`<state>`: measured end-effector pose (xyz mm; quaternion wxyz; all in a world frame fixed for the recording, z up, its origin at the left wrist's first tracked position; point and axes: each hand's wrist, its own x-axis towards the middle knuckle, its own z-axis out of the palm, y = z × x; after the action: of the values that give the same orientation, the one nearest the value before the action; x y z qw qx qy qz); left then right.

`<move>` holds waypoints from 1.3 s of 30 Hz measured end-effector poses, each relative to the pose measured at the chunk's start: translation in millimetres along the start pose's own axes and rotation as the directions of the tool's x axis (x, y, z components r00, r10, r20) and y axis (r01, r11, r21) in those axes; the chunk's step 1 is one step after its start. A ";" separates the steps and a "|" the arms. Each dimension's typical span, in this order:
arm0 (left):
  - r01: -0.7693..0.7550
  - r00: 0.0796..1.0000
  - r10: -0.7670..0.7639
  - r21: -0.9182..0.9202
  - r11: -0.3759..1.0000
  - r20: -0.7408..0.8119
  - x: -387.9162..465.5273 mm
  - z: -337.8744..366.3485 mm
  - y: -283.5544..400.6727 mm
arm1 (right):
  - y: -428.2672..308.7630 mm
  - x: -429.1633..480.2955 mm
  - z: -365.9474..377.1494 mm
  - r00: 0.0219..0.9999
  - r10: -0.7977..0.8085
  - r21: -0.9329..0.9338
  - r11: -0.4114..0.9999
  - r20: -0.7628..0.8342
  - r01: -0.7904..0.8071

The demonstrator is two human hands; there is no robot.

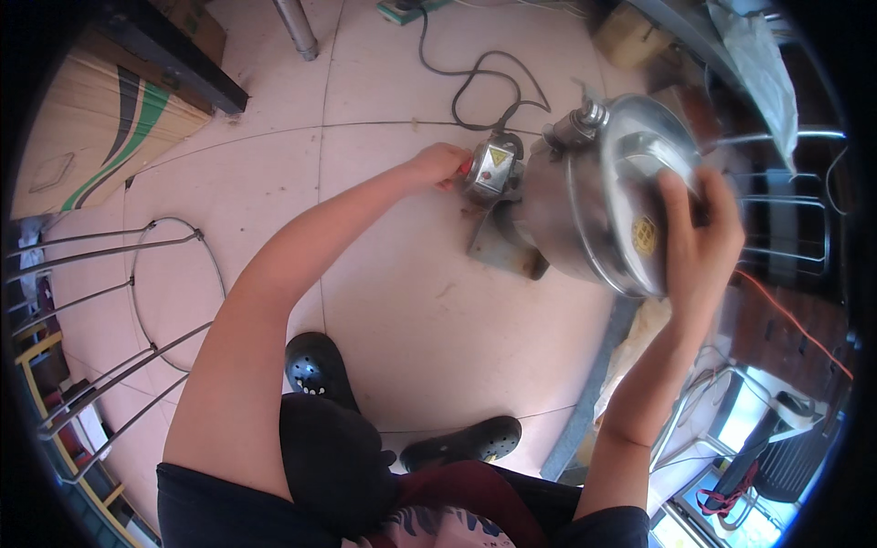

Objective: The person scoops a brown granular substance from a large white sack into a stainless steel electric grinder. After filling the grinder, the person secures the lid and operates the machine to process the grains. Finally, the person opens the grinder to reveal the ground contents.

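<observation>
A stainless-steel drum-shaped machine (562, 205), likely a powder grinder, tilts on the floor with its round lid (616, 212) facing right. My right hand (706, 240) grips the lid's metal handle (651, 151), its fingers partly hidden behind it and blurred. A clamp screw (582, 123) sits at the drum's top edge. On the machine's left side is a small metal box (493, 168) with a yellow warning label. My left hand (442, 166) pinches a red knob or switch (466, 166) on that box. Below it shows a metal base plate (507, 246).
A black power cord (473, 72) loops from the machine to a green-and-white socket strip (404, 10). At left are a wire frame stand (140, 288) and a cardboard box (103, 137). An orange cable (795, 315) and metal racks (788, 198) stand at right. My black clogs (318, 366) are below.
</observation>
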<state>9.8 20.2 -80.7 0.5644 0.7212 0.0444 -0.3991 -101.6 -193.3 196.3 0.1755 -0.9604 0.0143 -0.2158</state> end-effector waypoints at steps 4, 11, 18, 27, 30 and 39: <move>0.048 0.999 -0.048 -0.027 0.998 0.018 -3.7 -0.5 5.0 | 0.9 0.0 0.4 1.000 -0.019 0.007 1.000 -0.009 0.019; 0.059 0.998 -0.059 -0.050 0.997 -0.004 -0.2 -2.5 0.9 | 2.8 0.6 -0.6 0.999 -0.036 -0.038 0.999 0.021 0.037; 0.048 0.999 -0.048 -0.026 0.998 0.008 -1.5 -4.7 2.7 | 1.4 0.8 -1.4 1.000 -0.018 -0.025 1.000 0.021 0.018; -0.525 0.836 0.543 0.173 0.833 -0.081 -6.4 -10.5 17.7 | 5.0 10.1 1.1 0.999 0.026 -0.003 1.000 0.046 -0.026; -0.632 0.756 0.643 0.391 0.669 0.121 -34.3 -2.2 48.2 | 13.0 40.0 4.8 0.996 0.064 0.048 0.997 0.067 -0.067; -0.307 0.764 0.628 0.939 0.153 0.147 -59.1 23.1 57.4 | -3.6 -18.5 -52.1 0.695 -0.248 0.220 0.967 0.675 0.130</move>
<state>-12.8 2.8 0.0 0.1285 0.9301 -0.3411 -0.0444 -140.4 -205.2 234.0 0.2190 -0.9501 -0.1687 0.1445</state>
